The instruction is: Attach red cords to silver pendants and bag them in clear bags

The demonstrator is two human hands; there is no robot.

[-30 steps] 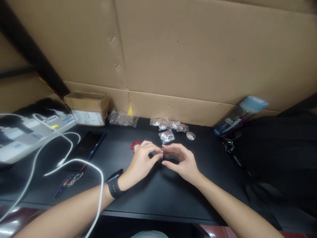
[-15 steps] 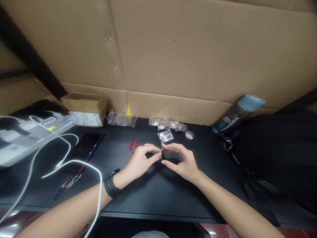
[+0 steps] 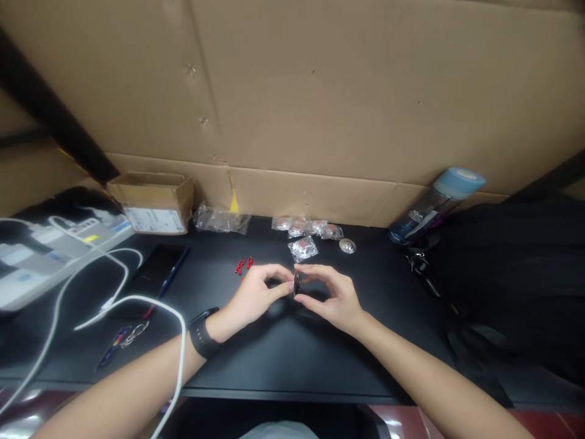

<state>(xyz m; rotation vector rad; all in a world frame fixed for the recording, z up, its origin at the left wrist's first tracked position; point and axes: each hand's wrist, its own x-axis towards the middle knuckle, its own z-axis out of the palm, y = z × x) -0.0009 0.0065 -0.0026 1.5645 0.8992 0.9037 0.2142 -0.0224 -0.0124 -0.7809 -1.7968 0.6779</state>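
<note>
My left hand and my right hand meet over the middle of the black table. Between their fingertips they pinch a small dark round disc, held on edge. A black watch is on my left wrist. Just left of my left hand lie small red clips. Behind the hands sit a small clear packet with red contents, a row of several similar packets and a loose silver round piece.
A small cardboard box and an empty clear bag stand at the back left. A dark phone with a pen, white cables, keys lie left. A blue-lidded bottle and black bag are right. Cardboard walls the back.
Both hands stay together on the disc, which has turned a little between the fingertips. The view has drifted slightly, so everything sits a bit higher and further left.
</note>
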